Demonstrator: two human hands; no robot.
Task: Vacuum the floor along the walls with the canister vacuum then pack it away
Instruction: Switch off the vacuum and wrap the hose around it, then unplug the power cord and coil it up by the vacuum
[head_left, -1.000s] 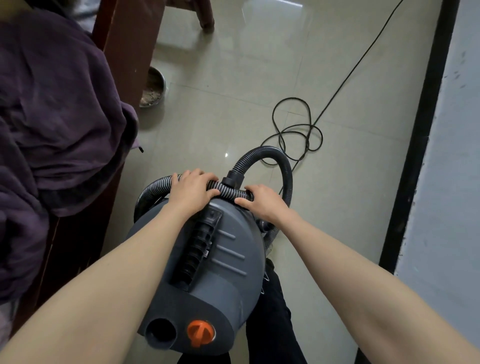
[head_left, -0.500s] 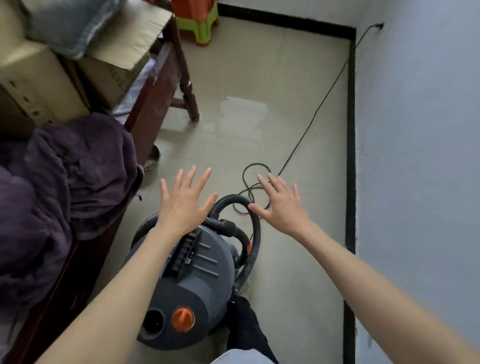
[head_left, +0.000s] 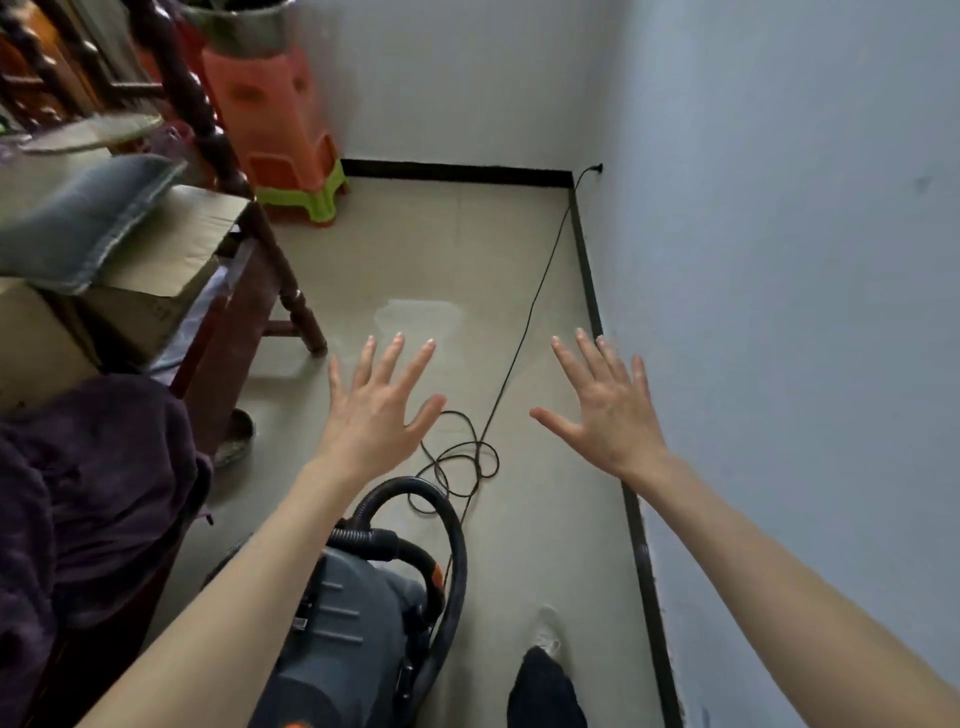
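hands lifted off the hose (head_left: 447, 525) since before; left hand (head_left: 374, 410) and right hand (head_left: 605, 410) splayed, holding nothing.

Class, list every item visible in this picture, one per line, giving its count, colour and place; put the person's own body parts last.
canister vacuum: one, grey, floor at bottom centre
hose: one, black, looped over the vacuum's front
power cord: one, black, coiled on the floor, running to the right wall
stacked stools: orange over green, far corner
wooden furniture: dark brown, left
cardboard box: one, brown, on the furniture
folded cloth: one, grey, atop the box
blanket: one, purple, lower left
bowl: one, metal, floor by the furniture
skirting: black, along the walls
left hand: open, above the floor
right hand: open, near the right wall
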